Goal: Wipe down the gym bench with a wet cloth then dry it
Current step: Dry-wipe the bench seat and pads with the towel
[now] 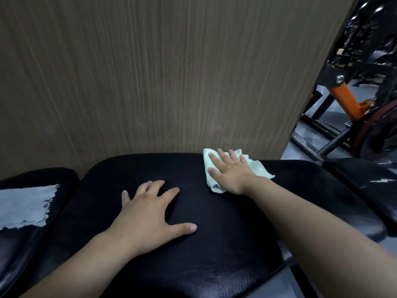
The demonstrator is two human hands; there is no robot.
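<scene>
Wall panel: a brown wood-grain wall panel (150, 72) stands upright right behind the bench and fills most of the view
Bench: the black padded gym bench (214, 244) runs across the lower frame; its cover looks smooth and faintly cracked, firm enough to lean on
Machine: an orange-and-black gym machine (348, 97) stands at the far right, well apart from the hands
Side pad: a second black side pad (32, 175) sits just beside the bench on the left
Spare cloth: a pale blue-grey spare cloth (23, 205) lies flat and ragged-edged on that side pad, untouched; probably the one for drying
Left hand: the left hand (148, 216) rests palm down mid-bench, fingers straight and spread, holding nothing, likely as a brace
Right hand: the right hand (232, 171) lies flat on the mint cloth, fingers extended and slightly fanned, pressing rather than pinching
Mint cloth: the mint cloth (261, 168) is at the bench's far edge, touching the foot of the wall panel, crumpled beneath the palm
Handling: the cloth looks light, soft and limp, so it may bunch or slide on the slick cover; a flat palm over its middle should drag it best
Stage: seemingly the wet wipe, drying not yet done
</scene>
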